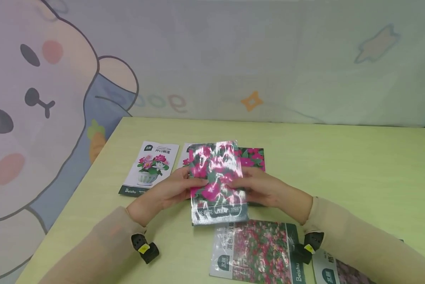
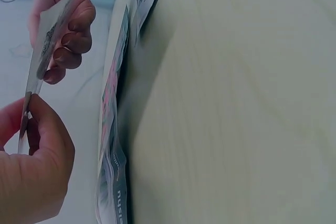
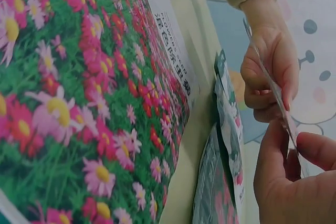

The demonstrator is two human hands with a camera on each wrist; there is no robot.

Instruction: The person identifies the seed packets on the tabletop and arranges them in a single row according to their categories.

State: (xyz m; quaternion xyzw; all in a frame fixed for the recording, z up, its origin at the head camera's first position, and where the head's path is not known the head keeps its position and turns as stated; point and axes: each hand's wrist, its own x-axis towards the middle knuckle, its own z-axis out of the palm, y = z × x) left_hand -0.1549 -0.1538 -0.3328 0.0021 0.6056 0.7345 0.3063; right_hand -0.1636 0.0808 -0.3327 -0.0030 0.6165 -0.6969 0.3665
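Observation:
A glossy seed packet (image 1: 216,189) with pink flowers is held up over the table. My left hand (image 1: 173,187) pinches its left edge, thumb on the front and fingers curled behind. On the opposite edge my right hand (image 1: 263,187) grips it the same way. Seen edge-on in the left wrist view, the packet (image 2: 46,43) looks thin, with both hands on it. Behind it lies a packet with magenta flowers (image 1: 256,156), largely covered by the held one and my right hand. Another white packet (image 1: 184,156) is mostly hidden behind my left hand.
A packet with a potted lotus picture (image 1: 150,169) lies at the left. Nearer me is a packet of mixed red and pink flowers (image 1: 262,252). A further packet (image 1: 347,272) is partly under my right sleeve. The pale green table (image 1: 358,177) ends at a printed cloth (image 1: 212,51).

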